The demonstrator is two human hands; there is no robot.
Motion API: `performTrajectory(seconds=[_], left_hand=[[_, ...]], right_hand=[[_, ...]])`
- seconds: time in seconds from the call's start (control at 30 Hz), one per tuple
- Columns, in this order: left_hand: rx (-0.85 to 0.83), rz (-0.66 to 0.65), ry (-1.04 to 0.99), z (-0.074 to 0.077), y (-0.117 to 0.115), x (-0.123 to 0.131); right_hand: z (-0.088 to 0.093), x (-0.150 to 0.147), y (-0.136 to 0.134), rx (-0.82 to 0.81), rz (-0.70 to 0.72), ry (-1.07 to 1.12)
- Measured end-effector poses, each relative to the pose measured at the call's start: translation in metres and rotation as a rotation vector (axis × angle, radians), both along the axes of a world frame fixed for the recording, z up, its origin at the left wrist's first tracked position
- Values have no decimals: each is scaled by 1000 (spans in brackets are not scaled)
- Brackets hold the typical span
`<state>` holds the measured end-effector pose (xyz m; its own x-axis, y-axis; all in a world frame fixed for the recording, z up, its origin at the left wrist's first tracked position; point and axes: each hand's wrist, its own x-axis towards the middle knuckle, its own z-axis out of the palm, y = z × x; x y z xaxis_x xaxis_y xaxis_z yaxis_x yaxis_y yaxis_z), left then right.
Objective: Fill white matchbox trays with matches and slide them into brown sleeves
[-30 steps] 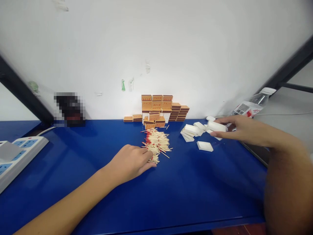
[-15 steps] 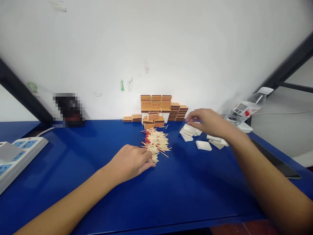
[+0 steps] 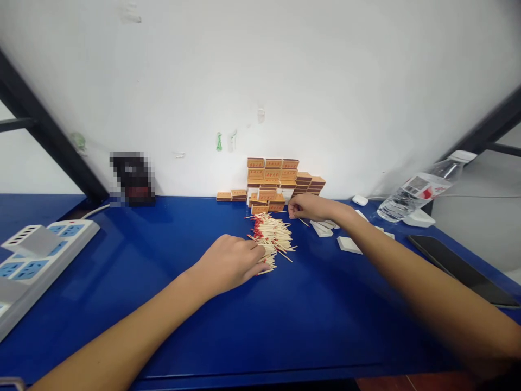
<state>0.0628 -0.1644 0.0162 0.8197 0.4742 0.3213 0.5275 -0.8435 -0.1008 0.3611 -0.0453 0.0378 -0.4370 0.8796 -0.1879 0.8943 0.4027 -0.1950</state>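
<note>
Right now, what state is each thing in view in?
Matches: loose, heaped
Left hand: partly curled, at the heap
Right hand: curled, grip unclear
Matchboxes: mostly stacked
White boxes: loose, some overlapping
Bottle: capped
Phone: flat, screen dark
Power strip: adapter plugged in

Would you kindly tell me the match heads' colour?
The match heads are red, seen in the head view.

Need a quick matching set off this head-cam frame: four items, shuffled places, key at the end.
1. Loose red-tipped wooden matches
2. Orange cardboard matchboxes
3. Clear plastic bottle with white cap
4. White power strip with blue sockets

A. Right side, beyond the flat black phone-like device
B. At the fingers of the left hand
C. Far left of the picture
D. Mostly stacked before the white wall

Pairs: 1-B, 2-D, 3-A, 4-C
</note>
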Motion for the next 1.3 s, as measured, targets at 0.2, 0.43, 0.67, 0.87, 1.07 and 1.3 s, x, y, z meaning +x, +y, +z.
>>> performTrajectory(seconds=[0.2, 0.43, 0.67, 0.87, 1.07, 1.3], left_hand=[[-1, 6, 3, 0, 0, 1], [-3, 3, 4, -1, 0, 0], [19, -6, -22, -3, 1, 0], [12, -3, -29, -3, 1, 0], [1, 2, -13, -3, 1, 0], [8, -5, -18, -4, 1, 0]], right_hand=[[-1, 6, -1, -11, -46, -61], [3, 15, -1, -33, -148, -155], [5, 8, -5, -94, -118, -38], [10, -11, -12, 38, -224, 241], [-2, -25, -20, 91, -370, 455], [-25, -26, -23, 198, -374, 498]])
